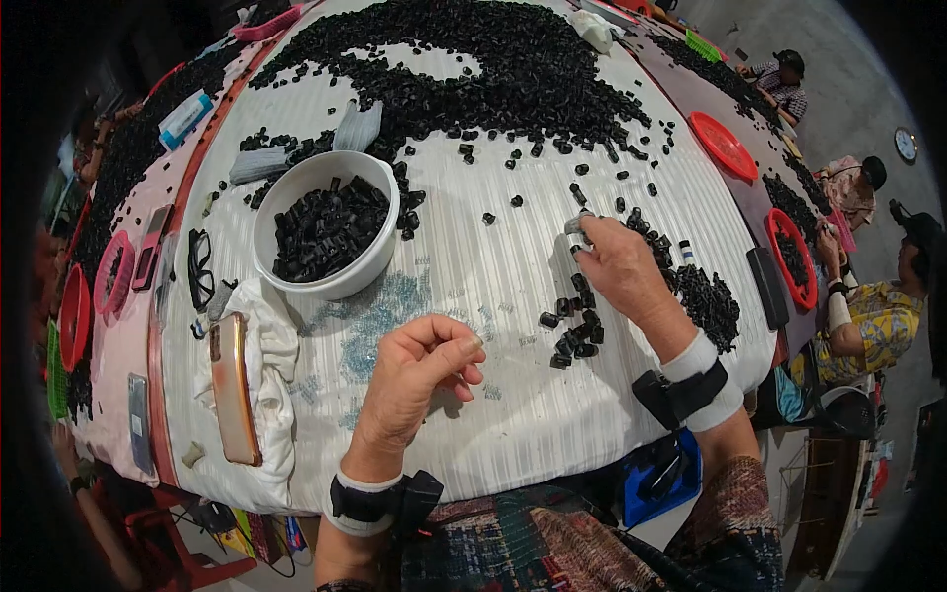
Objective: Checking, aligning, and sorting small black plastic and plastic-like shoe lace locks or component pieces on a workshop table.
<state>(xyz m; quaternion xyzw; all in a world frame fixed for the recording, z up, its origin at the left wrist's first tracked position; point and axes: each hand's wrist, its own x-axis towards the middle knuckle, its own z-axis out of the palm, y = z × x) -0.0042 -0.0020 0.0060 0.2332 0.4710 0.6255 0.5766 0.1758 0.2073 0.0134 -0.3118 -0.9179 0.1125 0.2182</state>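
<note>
My left hand (424,370) hovers over the middle of the table near its front, thumb pressed against curled fingers. What it pinches, if anything, is hidden. Further right, my right hand (623,261) reaches forward with its fingertips drawn together, a grey cover on one of them. Dark bits show beside those fingertips, but I cannot make out what is gripped. A small group of black cylindrical parts (580,331) lies just below the right hand. Tiny pale-blue coils that look like springs (380,321) are scattered left of my left hand.
A white bowl (268,242) of black parts stands at left. Behind it spreads a large black heap (513,74). Thin black pieces (708,306) lie at right. Glasses (200,266), a phone (234,390) and white cloth (271,345) are left. People sit at the neighbouring right table.
</note>
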